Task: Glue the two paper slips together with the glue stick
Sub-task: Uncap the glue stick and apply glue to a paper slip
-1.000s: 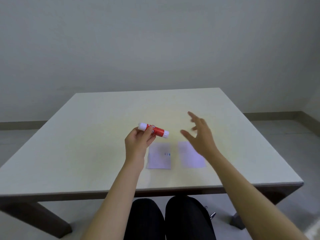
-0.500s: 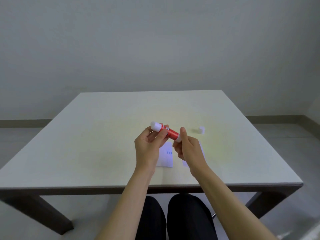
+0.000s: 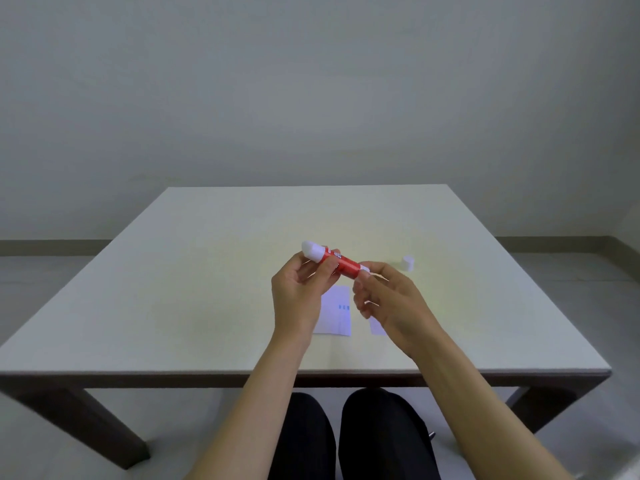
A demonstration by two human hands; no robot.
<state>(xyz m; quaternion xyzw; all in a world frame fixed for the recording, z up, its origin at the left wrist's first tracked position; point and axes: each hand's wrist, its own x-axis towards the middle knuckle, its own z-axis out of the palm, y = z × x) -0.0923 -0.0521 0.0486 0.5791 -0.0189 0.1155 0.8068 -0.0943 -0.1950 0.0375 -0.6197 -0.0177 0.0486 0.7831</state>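
Observation:
A red glue stick (image 3: pixel 341 262) with white glue showing at its upper left end is held above the table. My left hand (image 3: pixel 299 292) grips its body. My right hand (image 3: pixel 388 299) pinches its white base at the lower right end. The white cap (image 3: pixel 408 262) stands on the table to the right of the hands. Below the hands lie two white paper slips: the left one (image 3: pixel 336 311) has small blue marks, the right one (image 3: pixel 376 328) is mostly hidden by my right hand.
The pale table (image 3: pixel 173 289) has its front edge near my body, and my dark-clothed knees (image 3: pixel 346 438) show beneath it. A plain grey wall stands behind the table.
My right hand came in from open air and closed on the base end of the glue stick. The cap now stands on the table at the right. More white glue shows at the tip.

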